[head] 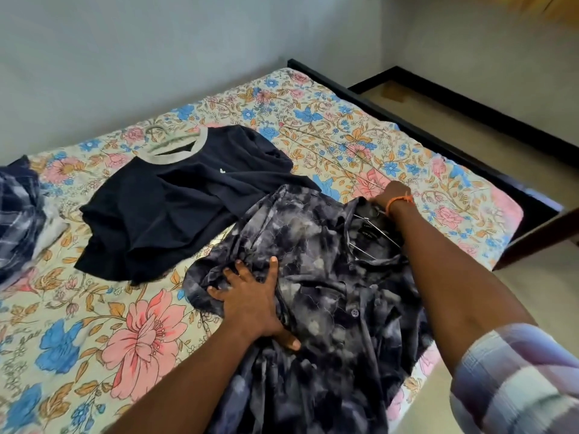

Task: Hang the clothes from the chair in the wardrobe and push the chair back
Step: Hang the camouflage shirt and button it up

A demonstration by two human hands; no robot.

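The patterned shirt (pixel 329 292) lay at the near edge of the bed (pixel 313 98), soft, light and likely to slip. The left hand (pixel 250 296) pressed it flat with spread fingers. The right hand (pixel 390 195) gripped the wire hanger (pixel 372 233) at the collar, probably the best hold.

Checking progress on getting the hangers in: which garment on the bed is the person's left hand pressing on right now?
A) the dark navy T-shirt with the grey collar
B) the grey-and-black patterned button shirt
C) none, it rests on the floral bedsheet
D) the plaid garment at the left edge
B: the left hand lies spread flat on the patterned button shirt, while the navy T-shirt and plaid garment lie untouched.
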